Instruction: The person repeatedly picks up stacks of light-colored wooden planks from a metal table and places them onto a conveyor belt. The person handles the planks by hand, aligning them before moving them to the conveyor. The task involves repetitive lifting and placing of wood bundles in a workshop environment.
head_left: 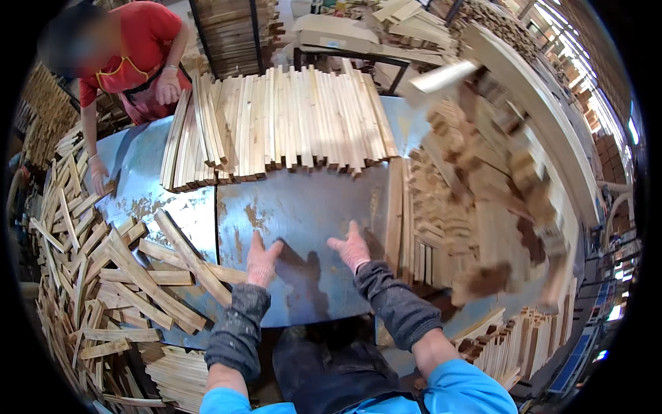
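Note:
My left hand and my right hand, both in pale pinkish gloves with dark sleeve covers above them, are over the near half of a worn metal table. Thumbs stand apart from fingers, and neither hand holds anything. Beyond them a broad row of narrow wooden strips lies side by side across the table. Closest to the left hand are several loose wooden slats, crossed over one another. To the right of my right hand, long boards lie along the edge of a wood stack.
A heap of short wood pieces fills the left side. Blurred stacked wood rises at the right, with a long beam behind it. Across the table at far left stands a co-worker in a red shirt, one gloved hand near the heap.

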`<state>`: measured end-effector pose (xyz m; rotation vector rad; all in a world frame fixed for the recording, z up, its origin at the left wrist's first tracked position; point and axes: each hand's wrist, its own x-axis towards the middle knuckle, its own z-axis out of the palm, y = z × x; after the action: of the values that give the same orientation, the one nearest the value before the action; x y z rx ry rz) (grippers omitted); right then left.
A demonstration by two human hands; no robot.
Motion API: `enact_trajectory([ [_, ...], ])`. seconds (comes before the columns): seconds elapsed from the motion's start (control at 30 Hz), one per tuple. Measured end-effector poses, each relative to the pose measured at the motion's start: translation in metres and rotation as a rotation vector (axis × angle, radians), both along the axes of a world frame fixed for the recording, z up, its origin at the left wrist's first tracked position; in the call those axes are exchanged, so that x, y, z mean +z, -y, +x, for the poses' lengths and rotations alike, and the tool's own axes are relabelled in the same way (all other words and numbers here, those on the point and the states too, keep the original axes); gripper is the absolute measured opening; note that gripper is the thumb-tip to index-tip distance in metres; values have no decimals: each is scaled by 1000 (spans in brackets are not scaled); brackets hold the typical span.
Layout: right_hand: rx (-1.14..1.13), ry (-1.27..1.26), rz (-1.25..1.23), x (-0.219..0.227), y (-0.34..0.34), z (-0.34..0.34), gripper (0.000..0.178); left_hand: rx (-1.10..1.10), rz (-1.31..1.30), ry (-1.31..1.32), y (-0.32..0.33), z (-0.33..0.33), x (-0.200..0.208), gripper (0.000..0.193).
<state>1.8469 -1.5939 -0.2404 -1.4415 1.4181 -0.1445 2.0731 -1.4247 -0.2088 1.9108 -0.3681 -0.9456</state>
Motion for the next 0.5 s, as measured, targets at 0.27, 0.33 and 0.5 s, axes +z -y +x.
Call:
enact_trajectory([
  [0.27, -40, -281, -387, 1, 174, 97, 119, 372, -60, 251, 135, 145, -98, 101],
  [0.33, -40, -329, -363, -11, 202, 102, 121, 414, -40, 240, 149, 148, -94, 99],
  [0.5, -22, -334, -344, -48, 234, 110, 114, 497, 64, 266, 157, 149, -86, 87],
])
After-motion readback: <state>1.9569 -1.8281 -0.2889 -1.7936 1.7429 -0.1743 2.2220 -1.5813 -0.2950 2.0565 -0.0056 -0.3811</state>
